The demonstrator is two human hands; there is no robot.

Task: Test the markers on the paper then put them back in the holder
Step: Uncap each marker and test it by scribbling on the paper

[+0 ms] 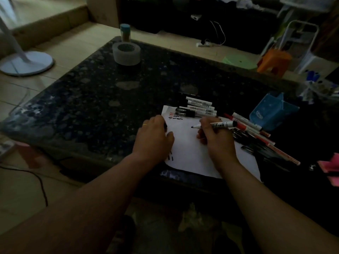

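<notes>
A white paper with short black and red test strokes lies at the near edge of the dark stone table. My right hand grips an uncapped black marker, its tip pointing left just above the sheet. My left hand rests on the paper's left side; a dark tip shows at its fingers, and whether they hold something I cannot tell. Several capped markers lie in a row at the sheet's far edge. More markers and pens lie scattered to the right. The blue holder lies tipped over beyond them.
A grey tape roll and a blue-capped bottle stand at the table's far side. A fan base sits on the floor at left. An orange stool is at the far right. Pink items are at the right edge.
</notes>
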